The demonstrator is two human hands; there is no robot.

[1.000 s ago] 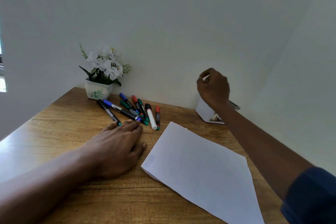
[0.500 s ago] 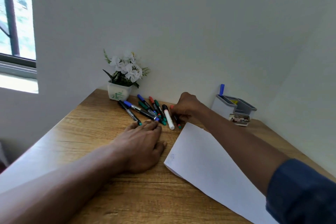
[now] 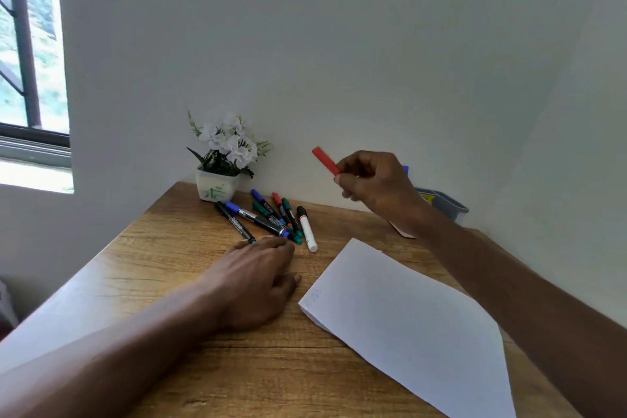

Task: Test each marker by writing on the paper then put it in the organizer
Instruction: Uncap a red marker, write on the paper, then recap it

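so our right hand curls round a red marker, held clear of the table, likely to bring it to the paper at near right, while our left hand rests flat and empty just beside the loose markers, the organizer waiting far right.

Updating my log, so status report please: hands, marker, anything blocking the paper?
Right hand grips red marker, raised above table. Left hand flat on table beside marker pile. Paper unobstructed.
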